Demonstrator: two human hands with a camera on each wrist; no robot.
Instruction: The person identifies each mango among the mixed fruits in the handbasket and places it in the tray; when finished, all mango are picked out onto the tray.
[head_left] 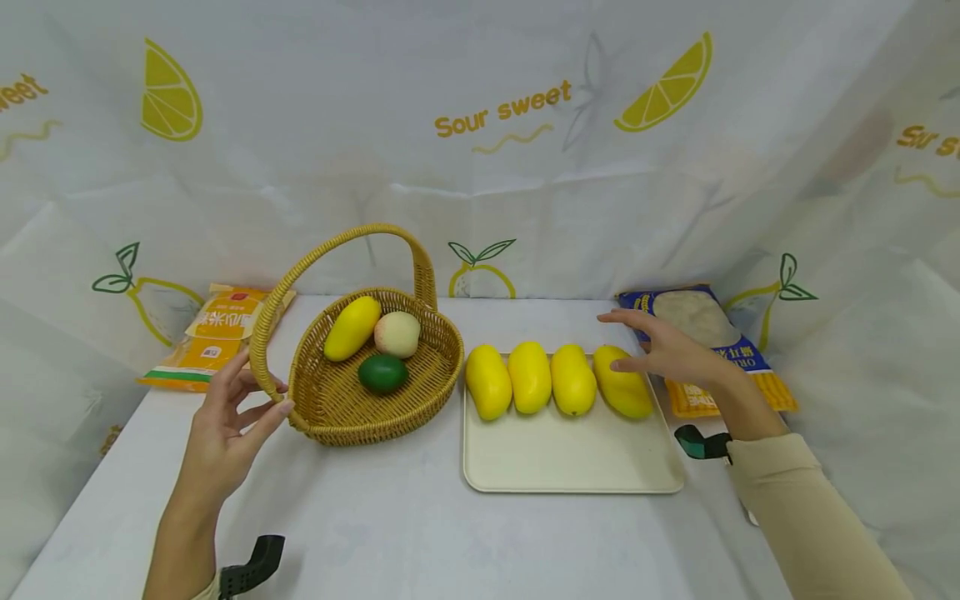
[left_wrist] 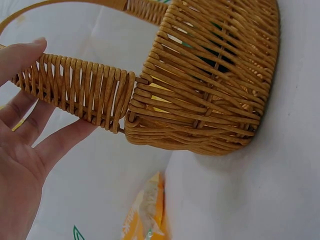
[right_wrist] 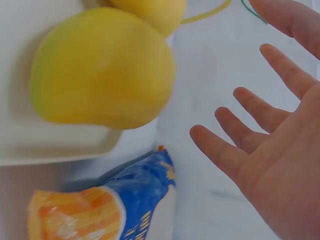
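Observation:
My left hand [head_left: 225, 433] pinches the lower end of the wicker basket's handle [left_wrist: 80, 85], thumb on one side and fingers on the other. Inside the basket [head_left: 330, 421] lie a yellow mango [head_left: 352, 328], a pale peach-like fruit [head_left: 397, 334] and a dark green fruit [head_left: 383, 373]. Fingers spread, my right hand [head_left: 667, 346] hovers at the far end of the rightmost mango [head_left: 626, 392], with nothing in its grasp. That mango [right_wrist: 102, 70] shows apart from the fingertips in the right wrist view. Several mangoes [head_left: 529, 377] line the back of the cream tray [head_left: 562, 467].
An orange food bag [head_left: 213, 337] lies behind the basket on the left. Right of the tray, partly under my right forearm, is a blue and orange bag [head_left: 693, 317]. White curtain cloth [head_left: 480, 217] with lemon prints borders the white table [head_left: 375, 517].

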